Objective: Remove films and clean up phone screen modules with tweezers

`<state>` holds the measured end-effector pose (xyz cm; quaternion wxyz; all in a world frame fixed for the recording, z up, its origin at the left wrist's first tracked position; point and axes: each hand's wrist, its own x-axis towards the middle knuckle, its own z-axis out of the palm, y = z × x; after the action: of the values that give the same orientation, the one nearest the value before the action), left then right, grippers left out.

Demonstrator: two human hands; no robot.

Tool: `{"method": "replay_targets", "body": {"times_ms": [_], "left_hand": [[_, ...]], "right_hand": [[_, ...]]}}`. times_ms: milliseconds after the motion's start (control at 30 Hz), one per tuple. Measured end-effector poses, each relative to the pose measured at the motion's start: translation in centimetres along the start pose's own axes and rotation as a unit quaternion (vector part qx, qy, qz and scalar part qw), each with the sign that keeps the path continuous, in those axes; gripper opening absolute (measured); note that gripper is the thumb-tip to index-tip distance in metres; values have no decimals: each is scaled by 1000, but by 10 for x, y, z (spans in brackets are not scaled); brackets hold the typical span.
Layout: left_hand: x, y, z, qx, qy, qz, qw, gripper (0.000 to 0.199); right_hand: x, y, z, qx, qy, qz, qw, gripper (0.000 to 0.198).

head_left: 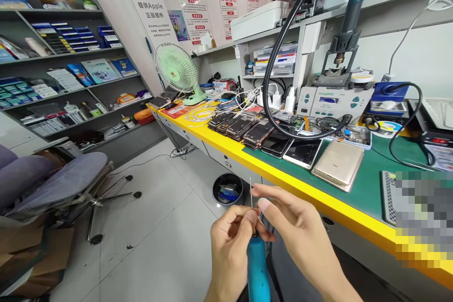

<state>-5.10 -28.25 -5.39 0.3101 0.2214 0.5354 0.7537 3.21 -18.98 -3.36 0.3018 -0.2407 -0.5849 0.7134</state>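
Note:
My left hand [231, 240] is closed, with thumb and finger pinching the base of a thin metal shaft. The shaft rises from a blue-handled tool [258, 269], which points upward and away from me. Its exact kind does not show. My right hand [297, 226] is just right of the shaft, index finger stretched toward it and thumb apart from that finger. Whether the index fingertip touches the metal I cannot tell. Both hands are in front of the bench's yellow edge [283, 172], above the floor.
On the green mat [371, 165] lie a gold phone [338, 164], a white-framed phone [302, 152] and stacks of phone screens [258, 133]. Behind them stand a soldering station [332, 104] and a looping black hose [267, 80]. A waste bin [214, 193] and an office chair [71, 179] are on the floor.

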Motion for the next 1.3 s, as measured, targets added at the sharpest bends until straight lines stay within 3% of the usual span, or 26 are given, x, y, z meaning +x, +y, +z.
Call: {"method": "replay_targets", "body": {"times_ms": [100,333,600,1000,1300], "left_hand": [[-8,0,5,1,-9,4,1000,26],[-18,-2,9,-26,11,-18,999,27],[-27,-3,9,-69,10,-51,996,29],[-34,-6,9,-99,7,-68,993,32],[-37,-15,2,-140,-39,-59,988,30]], "right_hand": [[8,-12,6,89,-53,60,993,39],[4,-6,16,185,-67,106,975,31],[-1,-10,18,198,-89,114,969,35],[-9,-13,21,197,-71,109,972,36],[-10,-13,22,260,-116,150,947,31]]}}
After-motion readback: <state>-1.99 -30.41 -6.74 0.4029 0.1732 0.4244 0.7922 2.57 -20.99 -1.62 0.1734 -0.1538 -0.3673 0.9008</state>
